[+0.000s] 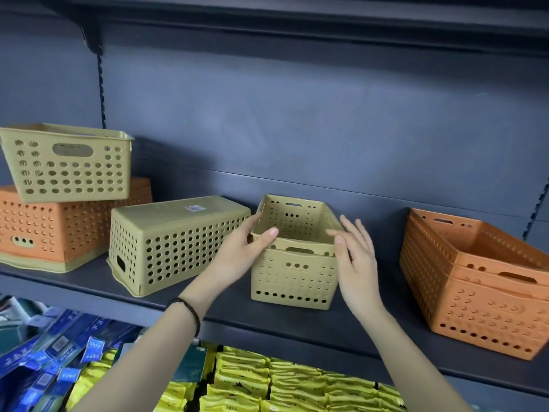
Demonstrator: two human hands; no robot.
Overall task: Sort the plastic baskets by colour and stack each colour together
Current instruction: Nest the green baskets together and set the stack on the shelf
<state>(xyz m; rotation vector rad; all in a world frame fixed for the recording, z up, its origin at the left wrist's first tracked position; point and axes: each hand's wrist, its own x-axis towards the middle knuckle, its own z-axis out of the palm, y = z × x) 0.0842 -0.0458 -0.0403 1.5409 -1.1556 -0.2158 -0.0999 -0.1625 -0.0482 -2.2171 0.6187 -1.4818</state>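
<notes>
A nested pair of tan baskets stands near the front edge of the shelf, about midway along it. The upper tan basket is seated only partly in the lower one, its rim riding above. The left hand is laid against the left rim with the thumb resting on the front lip — a light hold rather than a firm clamp. The right hand is spread, fingers loosely extended, just beside the right rim; whether it touches the plastic cannot be told.

The baskets are judged to be light, thin-walled and somewhat springy, their sides perforated with rows of holes. The smooth plastic may be slippery, so the rolled rim or the slotted handle opening at each end would be the surest place for a grip. Pressing straight down on both long rims should seat the nest fully.

Further left an overturned tan basket lies base upward beside the pair. At the left end, another tan basket is perched on an inverted orange basket, so colours are mixed there. Near the right end a stack of orange baskets is already gathered.

The shelf is dark, flat metal with a dark back panel — room remains between the groups. Packaged goods fill the level beneath.
</notes>
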